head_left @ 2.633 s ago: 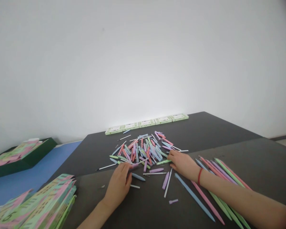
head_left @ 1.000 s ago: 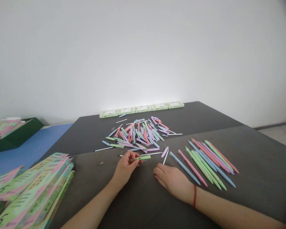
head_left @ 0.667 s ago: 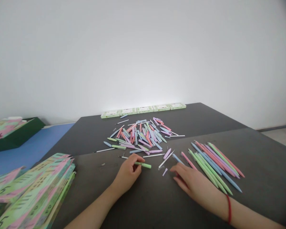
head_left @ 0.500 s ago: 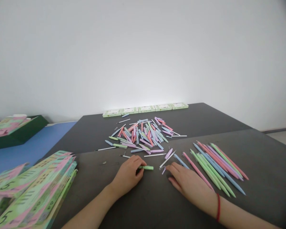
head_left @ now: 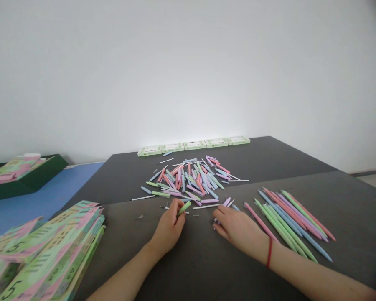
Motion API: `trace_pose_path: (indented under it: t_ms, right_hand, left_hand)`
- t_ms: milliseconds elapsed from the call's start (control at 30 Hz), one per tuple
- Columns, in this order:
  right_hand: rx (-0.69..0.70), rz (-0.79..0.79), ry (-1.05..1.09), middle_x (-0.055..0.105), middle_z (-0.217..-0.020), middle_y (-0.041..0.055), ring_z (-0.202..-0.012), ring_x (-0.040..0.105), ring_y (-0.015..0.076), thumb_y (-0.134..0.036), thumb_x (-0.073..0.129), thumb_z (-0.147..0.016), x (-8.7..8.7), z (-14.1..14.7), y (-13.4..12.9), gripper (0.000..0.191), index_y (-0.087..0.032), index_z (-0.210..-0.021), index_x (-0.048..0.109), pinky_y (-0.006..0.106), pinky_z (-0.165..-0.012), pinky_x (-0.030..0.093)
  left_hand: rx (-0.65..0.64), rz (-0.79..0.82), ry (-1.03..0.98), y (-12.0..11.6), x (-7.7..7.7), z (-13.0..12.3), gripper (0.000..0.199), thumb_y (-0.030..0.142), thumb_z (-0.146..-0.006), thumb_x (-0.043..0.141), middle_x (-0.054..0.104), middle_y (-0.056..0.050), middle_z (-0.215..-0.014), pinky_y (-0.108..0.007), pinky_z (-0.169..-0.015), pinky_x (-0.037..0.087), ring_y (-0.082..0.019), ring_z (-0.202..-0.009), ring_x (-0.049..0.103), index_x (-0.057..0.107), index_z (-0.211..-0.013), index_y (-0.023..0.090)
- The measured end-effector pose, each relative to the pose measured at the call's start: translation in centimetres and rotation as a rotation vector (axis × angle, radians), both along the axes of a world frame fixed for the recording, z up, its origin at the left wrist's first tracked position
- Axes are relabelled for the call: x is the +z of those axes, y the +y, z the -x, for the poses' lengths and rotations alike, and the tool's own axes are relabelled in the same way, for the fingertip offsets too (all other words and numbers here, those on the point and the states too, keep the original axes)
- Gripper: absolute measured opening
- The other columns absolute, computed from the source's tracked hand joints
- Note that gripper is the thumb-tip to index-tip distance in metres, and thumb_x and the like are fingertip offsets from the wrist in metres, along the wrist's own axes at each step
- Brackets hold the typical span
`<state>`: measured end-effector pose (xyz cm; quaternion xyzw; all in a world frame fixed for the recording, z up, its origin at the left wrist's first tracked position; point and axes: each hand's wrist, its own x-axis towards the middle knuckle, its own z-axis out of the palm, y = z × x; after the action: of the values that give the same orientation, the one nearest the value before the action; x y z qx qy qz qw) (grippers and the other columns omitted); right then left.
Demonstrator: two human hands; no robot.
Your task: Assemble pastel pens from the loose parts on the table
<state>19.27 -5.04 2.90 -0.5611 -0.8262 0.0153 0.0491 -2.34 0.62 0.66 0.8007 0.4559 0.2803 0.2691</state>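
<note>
Green pen tube (head_left: 184, 208): we pinch it in our left hand (head_left: 169, 228), just in front of the heap of pen parts (head_left: 199, 184). Our right hand (head_left: 238, 228) curls low, grip hidden, can't tell; whole pens (head_left: 288, 211) lie to its right.

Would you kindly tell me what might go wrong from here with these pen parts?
The light-green tubular pen barrel in the left hand could slip into the heap of loose pastel pen parts, which has green pieces too. The thin white refill rod between that hand and the right hand might roll if brushed. The right wrist, close to the long pastel pens, could nudge some.
</note>
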Motion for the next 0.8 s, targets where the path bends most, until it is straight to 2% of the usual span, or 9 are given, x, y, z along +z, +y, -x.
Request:
trace_pose_path:
  t_ms: [67,167,267,367,533,567,633,733,800]
  right_hand:
    - [0.03,0.002,-0.031,0.061,-0.089,0.0061,-0.078,0.062,0.022,-0.016,0.054,-0.085,0.2,-0.1,0.1,0.004,-0.017,-0.087,0.058,0.03,-0.064,0.044]
    - [0.062,0.001,-0.078,0.061,-0.088,0.0069,-0.074,0.063,0.0223,-0.011,0.052,-0.085,0.3,-0.5,0.0,0.009,-0.016,-0.087,0.059,0.03,-0.06,0.044]
    - [0.112,-0.014,-0.08,0.06,-0.089,0.007,-0.077,0.061,0.0225,-0.008,0.05,-0.085,-0.2,-0.9,0.0,0.012,-0.017,-0.086,0.059,0.03,-0.061,0.044]
    - [0.152,-0.016,-0.022,0.06,-0.089,0.007,-0.079,0.059,0.0219,-0.005,0.05,-0.083,-0.9,-0.7,0.3,0.014,-0.016,-0.085,0.059,0.029,-0.064,0.044]
    - [0.118,-0.011,0.096,0.061,-0.086,0.0051,-0.075,0.058,0.0179,-0.008,0.049,-0.083,-0.9,-0.1,1.0,0.011,-0.016,-0.084,0.057,0.027,-0.065,0.043]
    - [0.09,-0.01,0.172,0.06,-0.084,0.0038,-0.073,0.057,0.0165,-0.009,0.048,-0.084,-0.6,0.0,1.1,0.011,-0.017,-0.084,0.056,0.025,-0.064,0.043]
    - [-0.008,0.053,0.457,0.057,-0.074,-0.0001,-0.065,0.055,0.0134,-0.014,0.045,-0.087,0.3,0.2,1.2,0.011,-0.018,-0.084,0.055,0.023,-0.058,0.041]
    - [-0.165,0.29,1.006,0.047,-0.057,-0.0067,-0.047,0.044,0.0099,-0.024,0.045,-0.089,1.6,0.5,1.3,0.012,-0.018,-0.086,0.055,0.02,-0.047,0.034]
    - [-0.191,0.383,1.186,0.043,-0.052,-0.0089,-0.043,0.038,0.0087,-0.028,0.046,-0.088,2.3,0.9,1.3,0.013,-0.018,-0.088,0.056,0.02,-0.044,0.031]
  left_hand:
    - [-0.026,0.022,-0.03,-0.2,0.1,-0.1,0.004,0.022,-0.088,0.041,0.053,0.002,-0.075,-0.025,-0.063,0.038,-0.015,-0.067,0.051,0.044,-0.088,0.021]
    - [-0.094,0.141,-0.205,-0.3,-0.1,-0.2,0.014,0.029,-0.091,0.04,0.05,0.004,-0.067,-0.024,-0.061,0.037,-0.014,-0.061,0.047,0.047,-0.082,0.02]
    - [-0.128,0.219,-0.365,-0.1,-0.4,-0.2,0.021,0.032,-0.093,0.038,0.055,0.001,-0.073,-0.025,-0.069,0.04,-0.015,-0.07,0.052,0.051,-0.082,0.019]
    - [-0.115,0.212,-0.401,0.2,-0.5,-0.1,0.021,0.033,-0.092,0.04,0.057,-0.002,-0.083,-0.027,-0.076,0.041,-0.018,-0.082,0.054,0.054,-0.088,0.018]
    - [-0.159,0.246,-0.433,-0.2,-0.2,-0.3,0.018,0.029,-0.092,0.041,0.059,-0.003,-0.083,-0.027,-0.075,0.042,-0.017,-0.078,0.055,0.053,-0.095,0.017]
    - [-0.188,0.259,-0.431,-0.4,-0.1,-0.4,0.017,0.028,-0.092,0.041,0.06,-0.003,-0.083,-0.027,-0.074,0.043,-0.016,-0.077,0.055,0.054,-0.095,0.017]
    - [-0.253,0.278,-0.419,-0.8,0.1,-0.8,0.016,0.026,-0.093,0.042,0.061,-0.003,-0.085,-0.027,-0.074,0.043,-0.016,-0.077,0.056,0.055,-0.094,0.017]
    - [-0.313,0.272,-0.385,-1.2,0.4,-1.1,0.016,0.023,-0.092,0.042,0.061,-0.004,-0.086,-0.026,-0.075,0.043,-0.016,-0.079,0.057,0.057,-0.093,0.016]
    - [-0.324,0.256,-0.349,-1.4,0.8,-1.2,0.016,0.02,-0.092,0.043,0.062,-0.004,-0.087,-0.026,-0.077,0.042,-0.016,-0.081,0.058,0.058,-0.094,0.015]
